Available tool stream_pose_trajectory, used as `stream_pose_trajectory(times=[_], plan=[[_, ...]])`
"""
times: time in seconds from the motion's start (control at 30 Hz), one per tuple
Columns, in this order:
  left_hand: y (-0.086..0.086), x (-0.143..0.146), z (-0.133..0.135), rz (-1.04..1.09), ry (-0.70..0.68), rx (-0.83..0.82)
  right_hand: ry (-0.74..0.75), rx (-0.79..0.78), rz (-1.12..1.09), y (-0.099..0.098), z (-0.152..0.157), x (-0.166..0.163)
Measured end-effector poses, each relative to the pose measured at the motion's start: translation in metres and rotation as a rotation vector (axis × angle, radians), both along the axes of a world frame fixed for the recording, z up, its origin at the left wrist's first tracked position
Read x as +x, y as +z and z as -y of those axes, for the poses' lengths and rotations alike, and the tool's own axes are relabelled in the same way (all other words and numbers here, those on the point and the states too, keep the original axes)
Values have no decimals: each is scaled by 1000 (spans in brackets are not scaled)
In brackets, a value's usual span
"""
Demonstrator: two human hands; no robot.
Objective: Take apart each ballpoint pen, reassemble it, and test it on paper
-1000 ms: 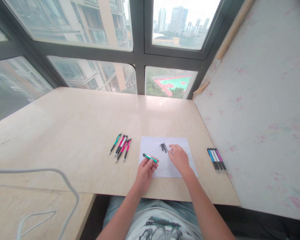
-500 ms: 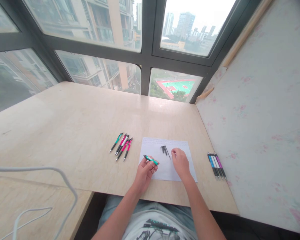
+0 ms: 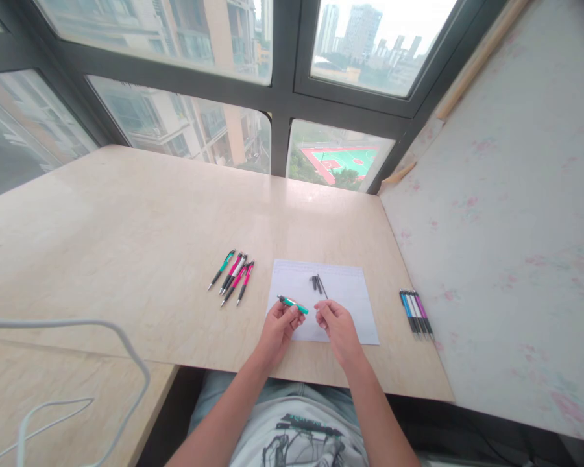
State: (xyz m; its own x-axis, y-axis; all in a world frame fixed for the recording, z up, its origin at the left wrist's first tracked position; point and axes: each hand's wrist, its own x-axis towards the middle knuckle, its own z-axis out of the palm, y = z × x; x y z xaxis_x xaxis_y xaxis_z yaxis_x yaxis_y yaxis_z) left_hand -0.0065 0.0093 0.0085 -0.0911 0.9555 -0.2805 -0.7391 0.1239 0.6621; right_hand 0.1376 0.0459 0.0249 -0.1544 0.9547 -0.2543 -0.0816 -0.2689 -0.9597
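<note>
My left hand (image 3: 278,327) pinches a green pen barrel (image 3: 292,303) and holds it level above the near left part of a white sheet of paper (image 3: 350,305). My right hand (image 3: 337,325) is right beside it, fingers pinched together close to the barrel's right end; what they hold is too small to make out. Small dark pen parts (image 3: 318,283) lie on the sheet just beyond both hands.
Several pink and green pens (image 3: 232,277) lie in a bunch left of the sheet. Several blue, white and purple pens (image 3: 416,312) lie near the right edge of the pale wooden table (image 3: 141,233). A white cable (image 3: 78,363) loops at the near left. Windows stand behind, a wall to the right.
My right hand has drawn back from the dark parts on the sheet and closed in on the right end of the green barrel. The left hand has kept its grip.
</note>
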Motion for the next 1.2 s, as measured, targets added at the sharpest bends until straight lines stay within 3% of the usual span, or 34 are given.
stream_pose_trajectory(times=[0.27,0.5,0.87,1.07,1.2], plan=[[1,0,-1,-14,1,-34,-7,-47,-141,1,5,3],[3,-1,0,25,-10,-38,-2,-5,-91,8,12,0],[3,-2,1,57,-38,-32,-12,233,285,19,15,1],[2,-1,1,26,-62,8,42,467,429,30,17,1],[2,-1,1,39,-58,9,57,503,474,32,17,1]])
